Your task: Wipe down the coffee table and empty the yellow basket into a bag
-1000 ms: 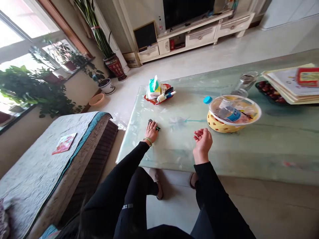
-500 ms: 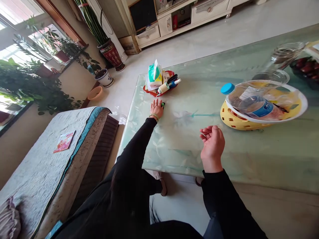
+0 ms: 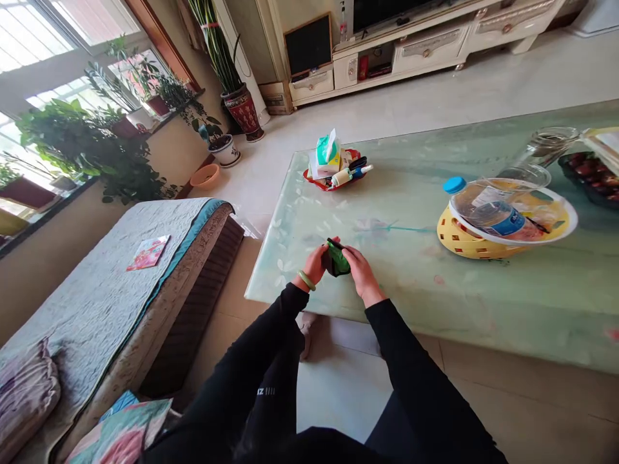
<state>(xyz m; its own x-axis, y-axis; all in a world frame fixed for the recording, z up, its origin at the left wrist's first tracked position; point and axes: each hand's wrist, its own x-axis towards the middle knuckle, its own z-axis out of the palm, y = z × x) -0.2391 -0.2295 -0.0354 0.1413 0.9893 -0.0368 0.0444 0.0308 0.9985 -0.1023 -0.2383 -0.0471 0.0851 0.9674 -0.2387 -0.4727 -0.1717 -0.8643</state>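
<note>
Both my hands meet over the near left part of the pale green glass table (image 3: 401, 277). Between them is a small green and black cloth (image 3: 337, 260), bunched up just above the tabletop. My left hand (image 3: 316, 265), with a green bangle at the wrist, is closed on its left side. My right hand (image 3: 358, 269) pinches its right side with curled fingers. Both sleeves are black.
A red tray (image 3: 338, 179) with tissues and pens sits at the table's far left corner. A yellow basket (image 3: 459, 240) under a clear plate with a bottle stands to the right, a glass jar (image 3: 541, 151) behind it. A covered bench (image 3: 97, 290) lies left.
My left hand drew the green cloth back from mid-table toward the near edge. My right hand, open and raised before, came across and took hold of the cloth too.
</note>
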